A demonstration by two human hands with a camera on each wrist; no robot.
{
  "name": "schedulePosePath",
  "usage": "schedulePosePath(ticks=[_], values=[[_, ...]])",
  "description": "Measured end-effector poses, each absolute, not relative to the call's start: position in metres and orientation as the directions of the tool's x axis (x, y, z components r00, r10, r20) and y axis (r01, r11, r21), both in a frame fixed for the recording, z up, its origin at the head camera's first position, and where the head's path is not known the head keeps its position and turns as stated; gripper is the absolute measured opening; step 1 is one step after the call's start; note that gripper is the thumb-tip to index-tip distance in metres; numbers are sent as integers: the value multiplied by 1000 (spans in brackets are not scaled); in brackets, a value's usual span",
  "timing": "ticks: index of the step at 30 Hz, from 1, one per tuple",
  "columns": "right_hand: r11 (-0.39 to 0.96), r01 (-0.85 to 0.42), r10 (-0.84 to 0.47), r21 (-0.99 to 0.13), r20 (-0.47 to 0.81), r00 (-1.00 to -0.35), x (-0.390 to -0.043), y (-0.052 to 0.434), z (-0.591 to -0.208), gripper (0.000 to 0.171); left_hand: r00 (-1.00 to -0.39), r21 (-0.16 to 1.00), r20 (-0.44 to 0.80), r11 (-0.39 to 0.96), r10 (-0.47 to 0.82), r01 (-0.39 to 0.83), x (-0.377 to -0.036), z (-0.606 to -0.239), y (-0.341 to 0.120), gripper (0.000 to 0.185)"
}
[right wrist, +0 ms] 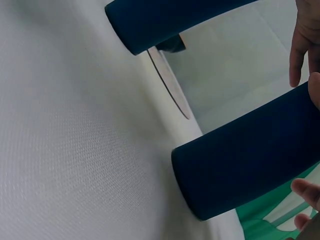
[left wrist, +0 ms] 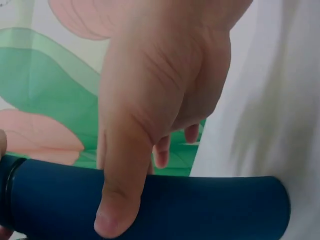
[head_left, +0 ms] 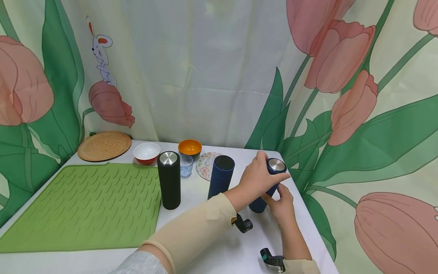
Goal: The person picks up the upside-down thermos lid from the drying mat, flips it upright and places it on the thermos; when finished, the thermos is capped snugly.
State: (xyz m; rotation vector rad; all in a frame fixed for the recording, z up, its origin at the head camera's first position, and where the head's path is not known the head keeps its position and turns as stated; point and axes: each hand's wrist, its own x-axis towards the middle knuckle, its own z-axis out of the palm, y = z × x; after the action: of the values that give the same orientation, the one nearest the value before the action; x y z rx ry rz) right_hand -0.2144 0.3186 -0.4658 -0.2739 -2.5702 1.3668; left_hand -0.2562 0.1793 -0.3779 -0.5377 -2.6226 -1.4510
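A dark blue thermos flask (head_left: 258,205) with a silver-topped lid (head_left: 276,165) stands near the table's right edge. My left hand (head_left: 254,176) grips it around the lid, thumb in front and fingers behind. Lower down, my right hand (head_left: 282,207) holds the flask's body. In the left wrist view, the right thumb (left wrist: 120,210) lies across the blue body, while only a bit of the other hand shows at the lid. The right wrist view has the flask's base (right wrist: 200,185) at the table, with parts of both hands at the right.
Left of the hands stand another blue flask (head_left: 221,177) and a black flask (head_left: 169,182). Behind are a patterned round mat (head_left: 203,167), a clear glass (head_left: 186,167), an orange bowl (head_left: 189,146), a red-white bowl (head_left: 147,153) and a round board (head_left: 104,145). A green mat (head_left: 85,209) covers the left.
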Motion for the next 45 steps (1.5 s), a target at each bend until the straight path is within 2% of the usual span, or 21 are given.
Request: schedulePosePath(ticks=[6,10,13,16,19,22,25,33,36,41,45], values=[[542,73,267,-837,89,-960,-214,320,-466,70,-853,755,255,457,455,470,-268,-371,162,65],[539,78,263,-839,80,-961,-213,319,-464,75,-802,785,200,398,563,475,-278,-368,153,67],[540,92,266,-837,66,-962,-213,318,-464,76,-844,825,160,400,512,399,-277,-369,155,77],[536,99,269,-839,59,-961,-214,318,-465,75,-923,860,127,424,364,286,-269,-372,166,89],[528,86,266,-845,68,-962,-216,318,-466,68,-960,853,134,464,247,238,-263,-375,177,96],[519,69,262,-852,82,-962,-217,318,-467,59,-965,825,162,508,204,246,-259,-377,184,98],[520,65,260,-852,85,-962,-217,317,-469,58,-960,811,186,519,208,270,-257,-378,184,92],[550,113,271,-827,50,-961,-216,318,-467,72,-922,805,197,481,335,347,-257,-373,173,68],[563,120,255,-818,34,-966,-218,317,-466,78,-932,806,178,496,316,322,-254,-370,173,73],[564,122,251,-816,29,-968,-216,318,-465,80,-964,823,140,515,224,239,-249,-371,183,94],[556,107,247,-824,40,-968,-216,317,-465,72,-971,828,140,515,196,223,-250,-373,183,91]])
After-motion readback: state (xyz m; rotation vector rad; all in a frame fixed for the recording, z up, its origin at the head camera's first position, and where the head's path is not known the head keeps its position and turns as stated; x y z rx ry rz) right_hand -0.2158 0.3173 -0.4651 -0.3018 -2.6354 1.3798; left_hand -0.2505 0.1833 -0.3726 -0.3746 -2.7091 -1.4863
